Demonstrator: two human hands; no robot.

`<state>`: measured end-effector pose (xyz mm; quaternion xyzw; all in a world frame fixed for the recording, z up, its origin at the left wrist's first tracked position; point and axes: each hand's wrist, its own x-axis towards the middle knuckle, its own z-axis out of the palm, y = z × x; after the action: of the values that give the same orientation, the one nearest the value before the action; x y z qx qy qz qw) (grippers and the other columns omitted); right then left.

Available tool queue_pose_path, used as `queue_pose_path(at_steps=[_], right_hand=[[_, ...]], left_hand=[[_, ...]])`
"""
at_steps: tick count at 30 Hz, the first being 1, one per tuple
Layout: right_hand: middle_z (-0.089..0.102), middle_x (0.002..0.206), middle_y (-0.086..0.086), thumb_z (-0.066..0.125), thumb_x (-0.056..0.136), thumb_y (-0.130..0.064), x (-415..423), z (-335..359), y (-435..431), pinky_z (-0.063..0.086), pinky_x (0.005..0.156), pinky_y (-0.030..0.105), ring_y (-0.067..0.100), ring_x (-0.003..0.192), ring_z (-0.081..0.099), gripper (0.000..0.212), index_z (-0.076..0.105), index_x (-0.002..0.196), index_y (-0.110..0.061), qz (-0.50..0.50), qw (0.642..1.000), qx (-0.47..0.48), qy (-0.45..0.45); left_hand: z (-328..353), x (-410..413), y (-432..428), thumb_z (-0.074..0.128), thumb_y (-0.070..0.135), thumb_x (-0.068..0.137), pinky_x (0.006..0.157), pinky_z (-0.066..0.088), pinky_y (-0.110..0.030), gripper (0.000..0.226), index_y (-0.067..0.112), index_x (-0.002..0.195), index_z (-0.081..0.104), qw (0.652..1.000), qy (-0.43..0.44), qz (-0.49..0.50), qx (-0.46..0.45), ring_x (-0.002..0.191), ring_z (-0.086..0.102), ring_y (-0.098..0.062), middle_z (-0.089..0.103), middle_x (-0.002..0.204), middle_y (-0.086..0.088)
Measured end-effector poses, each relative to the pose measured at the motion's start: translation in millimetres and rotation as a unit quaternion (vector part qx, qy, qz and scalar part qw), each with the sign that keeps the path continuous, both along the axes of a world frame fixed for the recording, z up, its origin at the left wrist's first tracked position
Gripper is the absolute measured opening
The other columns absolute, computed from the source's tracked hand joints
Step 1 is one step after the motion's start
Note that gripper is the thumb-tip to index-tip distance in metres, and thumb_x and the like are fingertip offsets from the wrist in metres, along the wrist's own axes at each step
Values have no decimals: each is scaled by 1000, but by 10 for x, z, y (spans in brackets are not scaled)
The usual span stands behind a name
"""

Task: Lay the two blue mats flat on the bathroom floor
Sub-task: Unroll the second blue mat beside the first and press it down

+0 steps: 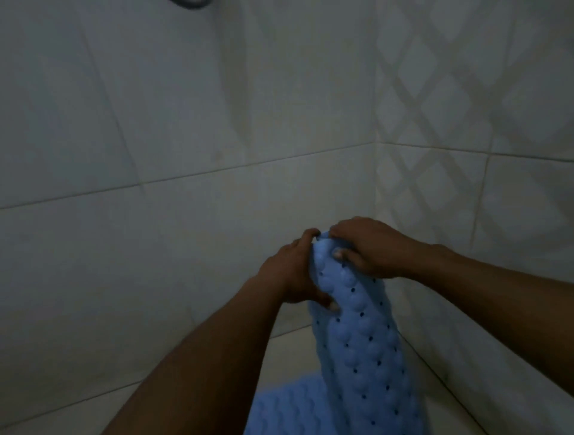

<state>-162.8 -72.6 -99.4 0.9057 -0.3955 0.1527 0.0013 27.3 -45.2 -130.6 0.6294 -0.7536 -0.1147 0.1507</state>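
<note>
A blue bumpy mat with small dark holes [360,335] hangs upright in front of me, curled into a narrow roll. My left hand [290,273] grips its left edge near the top. My right hand [369,246] clasps the top end from the right, fingers curled over it. A second patch of blue mat [279,410] lies low at the bottom of the view, behind the hanging part; whether it is a separate mat or the same one I cannot tell.
Pale tiled walls [155,155] meet in a corner just behind my hands, the right wall [466,108] patterned with diamonds. A strip of light floor [295,347] shows below. A dark fixture [189,3] pokes in at the top edge.
</note>
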Motion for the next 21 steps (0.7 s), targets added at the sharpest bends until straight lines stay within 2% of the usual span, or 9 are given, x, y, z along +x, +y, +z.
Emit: queue_pose_path(at_steps=[2, 5, 7, 9, 11, 14, 18, 21], right_hand=[[64, 118, 5, 57, 95, -30, 181, 68, 116, 45, 91, 37, 25, 108, 58, 27, 59, 118, -17, 25, 1000, 14, -7], [65, 110, 0, 59, 93, -35, 424, -44, 274, 49, 83, 37, 20, 95, 59, 20, 60, 109, -24, 37, 997, 61, -9], [62, 107, -2, 60, 92, -38, 581, -224, 374, 46, 77, 34, 18, 91, 57, 18, 58, 108, -30, 47, 995, 90, -2], [63, 107, -2, 59, 91, -41, 733, -469, 435, 46, 74, 34, 19, 89, 58, 14, 55, 102, -34, 53, 992, 114, 7], [64, 111, 0, 58, 91, -43, 898, -732, 468, 47, 73, 35, 18, 89, 58, 19, 56, 105, -30, 45, 991, 130, 2], [62, 119, 3, 56, 93, -40, 1146, -947, 423, 43, 79, 34, 24, 106, 57, 31, 56, 118, -22, 46, 994, 97, -33], [54, 141, 5, 56, 93, -39, 1447, -987, 201, 42, 100, 38, 27, 127, 50, 49, 48, 138, -24, 73, 993, 86, -35], [56, 138, 7, 58, 91, -42, 1709, -1017, -6, 46, 100, 42, 30, 123, 53, 51, 48, 137, -21, 107, 990, 96, 14]], left_hand=[[88, 184, 151, 100, 56, 38, 101, 53, -49, 138, 40, 147, 16, 999, 22, 17, 36, 124, 58, -26, 57, 140, -1], [72, 440, 401, 100, 56, 39, 97, 55, -46, 131, 40, 144, 22, 997, -19, 50, 61, 118, 60, -24, 60, 134, -1], [-39, 559, 532, 99, 57, 40, 94, 56, -47, 132, 40, 144, 21, 993, -50, 72, 80, 116, 60, -26, 59, 135, -4], [-208, 661, 620, 99, 55, 43, 90, 56, -46, 131, 37, 146, 21, 988, -78, 91, 102, 112, 59, -28, 58, 134, -8], [-385, 793, 652, 99, 51, 49, 80, 53, -41, 126, 35, 146, 21, 985, -87, 106, 105, 102, 57, -25, 60, 130, -10], [-568, 1003, 647, 98, 53, 50, 77, 51, -40, 124, 36, 145, 19, 985, -82, 128, 81, 99, 57, -26, 61, 126, -10], [-710, 1218, 616, 94, 59, 52, 90, 53, -46, 123, 28, 149, 26, 978, -90, 179, 62, 119, 59, -33, 58, 135, -9], [-816, 1333, 677, 88, 61, 62, 78, 48, -39, 86, 21, 128, 52, 966, -114, 221, 68, 104, 60, -28, 54, 110, -2]])
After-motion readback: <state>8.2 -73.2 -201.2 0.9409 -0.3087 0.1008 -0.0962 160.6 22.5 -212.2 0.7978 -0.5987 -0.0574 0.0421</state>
